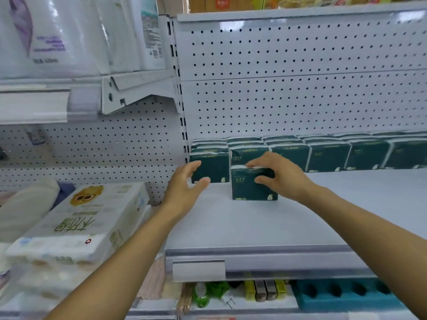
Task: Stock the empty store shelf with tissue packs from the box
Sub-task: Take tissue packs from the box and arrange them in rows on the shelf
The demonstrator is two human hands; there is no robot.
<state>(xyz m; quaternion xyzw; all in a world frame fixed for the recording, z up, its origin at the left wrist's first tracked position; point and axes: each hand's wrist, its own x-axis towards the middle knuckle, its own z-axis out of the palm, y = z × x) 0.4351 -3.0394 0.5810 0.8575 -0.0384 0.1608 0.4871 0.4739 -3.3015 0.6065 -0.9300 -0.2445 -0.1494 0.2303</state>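
Hands (280, 174) around tissue pack (249, 189)

Shelf (254, 227): runs from the centre to the right edge, with the pegboard back panel (300, 88) behind it.
Row of tissue packs (328, 157): stands along the back of the shelf against the panel, several deep at its left end.
Front tissue pack (248, 188): stands alone on the shelf, just before the row, left of centre.
Right hand (277, 175): on the front tissue pack, fingers over its top, thumb on its face.
Left hand (184, 185): left of that pack, just before the row's leftmost pack, holding nothing.
Large wrapped pack (76, 225): lies on the neighbouring shelf to the left.
Bagged goods (69, 35): on the upper left shelf.
Lower shelf (231, 306): beneath, carrying small goods.
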